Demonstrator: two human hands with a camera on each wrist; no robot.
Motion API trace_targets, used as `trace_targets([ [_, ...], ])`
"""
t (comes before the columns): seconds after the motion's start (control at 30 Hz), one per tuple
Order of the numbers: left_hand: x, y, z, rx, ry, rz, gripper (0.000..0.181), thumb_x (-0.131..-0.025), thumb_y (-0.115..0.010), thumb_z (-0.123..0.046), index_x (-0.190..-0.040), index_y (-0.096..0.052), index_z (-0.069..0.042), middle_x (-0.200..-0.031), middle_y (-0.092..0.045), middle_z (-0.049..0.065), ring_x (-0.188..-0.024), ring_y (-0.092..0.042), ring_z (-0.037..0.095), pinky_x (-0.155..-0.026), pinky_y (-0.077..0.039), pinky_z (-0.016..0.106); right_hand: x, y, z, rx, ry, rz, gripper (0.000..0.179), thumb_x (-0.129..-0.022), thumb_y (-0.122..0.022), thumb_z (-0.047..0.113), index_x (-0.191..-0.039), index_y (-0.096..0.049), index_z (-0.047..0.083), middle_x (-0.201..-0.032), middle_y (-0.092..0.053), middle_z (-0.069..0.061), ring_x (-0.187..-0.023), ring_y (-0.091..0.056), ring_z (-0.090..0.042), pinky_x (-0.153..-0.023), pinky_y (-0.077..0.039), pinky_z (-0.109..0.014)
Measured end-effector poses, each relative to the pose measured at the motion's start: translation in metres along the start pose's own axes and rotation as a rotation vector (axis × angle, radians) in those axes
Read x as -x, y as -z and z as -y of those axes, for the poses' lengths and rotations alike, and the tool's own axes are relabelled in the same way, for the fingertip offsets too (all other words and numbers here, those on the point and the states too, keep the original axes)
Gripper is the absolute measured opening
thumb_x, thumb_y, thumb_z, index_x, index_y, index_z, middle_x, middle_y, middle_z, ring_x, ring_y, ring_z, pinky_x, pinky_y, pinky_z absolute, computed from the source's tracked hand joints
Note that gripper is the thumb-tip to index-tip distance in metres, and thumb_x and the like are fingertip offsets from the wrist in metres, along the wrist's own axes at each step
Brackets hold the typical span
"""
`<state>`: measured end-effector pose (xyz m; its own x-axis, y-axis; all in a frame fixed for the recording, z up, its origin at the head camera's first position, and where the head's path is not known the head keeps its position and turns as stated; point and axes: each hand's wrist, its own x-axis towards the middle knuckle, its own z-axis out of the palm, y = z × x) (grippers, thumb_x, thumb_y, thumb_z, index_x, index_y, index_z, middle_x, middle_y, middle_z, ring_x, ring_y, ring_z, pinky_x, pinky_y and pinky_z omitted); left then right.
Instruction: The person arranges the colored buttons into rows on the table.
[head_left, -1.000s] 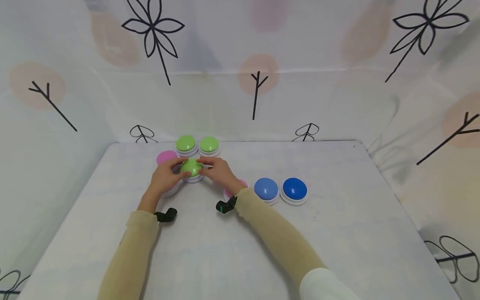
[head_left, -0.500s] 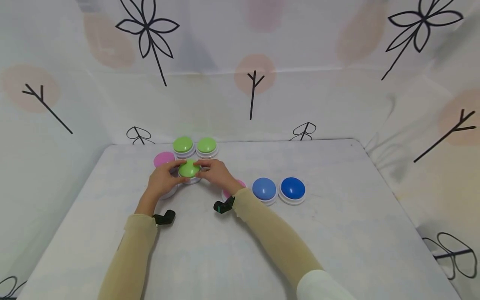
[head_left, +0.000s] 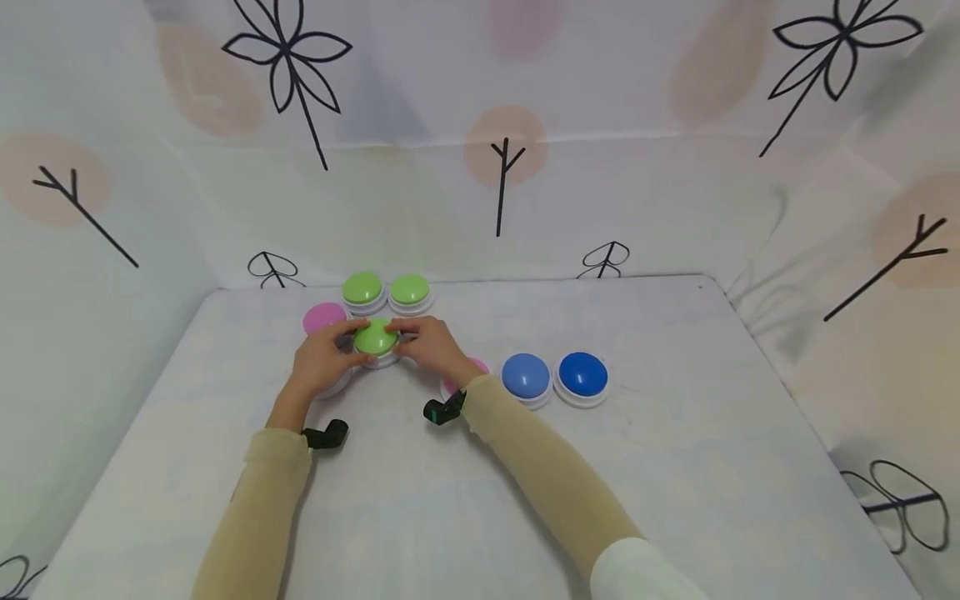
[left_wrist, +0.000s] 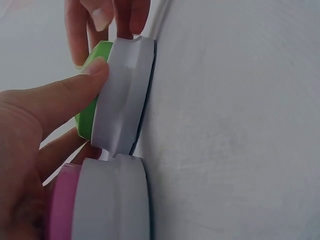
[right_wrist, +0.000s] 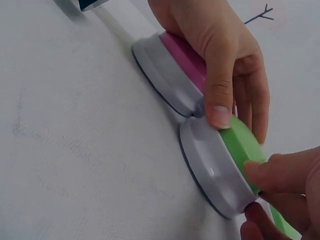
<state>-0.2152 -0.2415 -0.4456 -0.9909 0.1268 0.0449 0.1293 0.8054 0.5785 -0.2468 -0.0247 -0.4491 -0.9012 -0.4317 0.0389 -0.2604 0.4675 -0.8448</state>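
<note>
A round green push button [head_left: 377, 336] with a white base sits between both hands on the white table. My left hand [head_left: 319, 358] holds its left side, the thumb on the green dome's edge in the left wrist view. From the other side my right hand [head_left: 435, 347] grips the same button, thumb and fingers at its rim. A pink button [right_wrist: 175, 60] stands beside the green one in the right wrist view, under the left hand. In the head view a pink top [head_left: 325, 316] shows behind that hand, and a white base [head_left: 339, 383] peeks out below it.
Two more green buttons, one at left [head_left: 363, 288] and its neighbour [head_left: 410, 289], stand at the table's back edge. Right of centre are a light blue button [head_left: 526, 376] and a dark blue button [head_left: 582, 374]. The right forearm partly covers another pink button [head_left: 480, 365].
The head view has shifted slightly, so the whole scene sits a little further left. Both hands stay on the same green button, with no clear movement against the table.
</note>
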Motion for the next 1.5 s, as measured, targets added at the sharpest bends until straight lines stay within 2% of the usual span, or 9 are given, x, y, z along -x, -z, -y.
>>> trace_targets([
  [0.33,-0.002,0.007,-0.006,0.105,-0.022,0.027,0.061,-0.080,-0.085,-0.031,-0.133,-0.063,-0.014,-0.131,-0.062,0.014,-0.127,-0.051,0.037,-0.106,-0.037,0.058,-0.001,0.003,0.006,-0.014,-0.018,-0.024,0.040,-0.081,-0.080,0.009,-0.120,-0.074,0.014,-0.122,-0.070,-0.002,-0.116,-0.062,-0.019,-0.089,-0.051,-0.022],
  [0.5,-0.002,0.007,-0.010,0.162,-0.069,-0.002,0.057,-0.081,-0.085,-0.023,-0.132,-0.064,-0.008,-0.131,-0.062,0.015,-0.123,-0.054,0.038,-0.105,-0.041,0.055,0.001,0.008,0.010,0.006,-0.014,-0.027,0.041,-0.082,-0.081,0.012,-0.122,-0.073,0.015,-0.123,-0.069,-0.001,-0.115,-0.063,-0.018,-0.087,-0.052,-0.022],
  [0.7,-0.003,0.006,-0.021,0.236,-0.092,-0.052,0.054,-0.082,-0.083,-0.018,-0.130,-0.063,-0.005,-0.129,-0.063,0.017,-0.120,-0.057,0.035,-0.101,-0.046,0.051,0.002,0.019,0.014,0.047,-0.011,-0.061,0.040,-0.083,-0.082,0.019,-0.122,-0.073,0.019,-0.124,-0.069,0.001,-0.115,-0.062,-0.019,-0.091,-0.052,-0.028],
  [0.77,-0.004,0.004,-0.025,0.272,-0.087,-0.062,0.054,-0.081,-0.083,-0.018,-0.130,-0.064,-0.006,-0.129,-0.063,0.016,-0.119,-0.057,0.032,-0.099,-0.049,0.048,0.004,0.023,0.013,0.052,-0.009,-0.078,0.041,-0.083,-0.082,0.021,-0.123,-0.073,0.020,-0.125,-0.068,0.001,-0.115,-0.061,-0.018,-0.092,-0.051,-0.028],
  [0.93,-0.006,-0.001,-0.035,0.339,-0.083,-0.073,0.056,-0.081,-0.084,-0.018,-0.131,-0.063,-0.007,-0.132,-0.062,0.012,-0.123,-0.055,0.028,-0.097,-0.051,0.045,0.011,0.032,0.008,-0.016,0.003,-0.092,0.042,-0.084,-0.081,0.020,-0.125,-0.072,0.018,-0.129,-0.066,0.000,-0.121,-0.058,-0.015,-0.094,-0.051,-0.025],
  [1.2,-0.006,-0.011,-0.052,0.363,-0.113,-0.049,0.058,-0.081,-0.084,-0.027,-0.134,-0.062,-0.013,-0.136,-0.059,0.008,-0.128,-0.052,0.027,-0.105,-0.043,0.052,0.028,0.046,0.000,-0.090,-0.004,-0.116,0.045,-0.083,-0.082,0.016,-0.126,-0.071,0.018,-0.136,-0.062,0.002,-0.127,-0.054,-0.012,-0.092,-0.051,-0.022],
  [1.33,-0.008,-0.016,-0.062,0.389,-0.122,-0.043,0.058,-0.082,-0.083,-0.025,-0.134,-0.062,-0.012,-0.138,-0.057,0.008,-0.130,-0.051,0.028,-0.103,-0.045,0.051,0.036,0.054,-0.002,-0.134,-0.009,-0.120,0.044,-0.084,-0.081,0.014,-0.127,-0.070,0.016,-0.139,-0.059,0.003,-0.130,-0.052,-0.013,-0.094,-0.051,-0.023],
  [1.5,-0.012,-0.027,-0.072,0.417,-0.132,-0.039,0.056,-0.082,-0.084,-0.019,-0.133,-0.062,-0.011,-0.138,-0.057,0.009,-0.131,-0.049,0.028,-0.099,-0.049,0.048,0.046,0.064,-0.007,-0.127,-0.016,-0.149,0.044,-0.084,-0.082,0.014,-0.126,-0.071,0.015,-0.138,-0.060,0.003,-0.130,-0.052,-0.015,-0.095,-0.051,-0.025],
])
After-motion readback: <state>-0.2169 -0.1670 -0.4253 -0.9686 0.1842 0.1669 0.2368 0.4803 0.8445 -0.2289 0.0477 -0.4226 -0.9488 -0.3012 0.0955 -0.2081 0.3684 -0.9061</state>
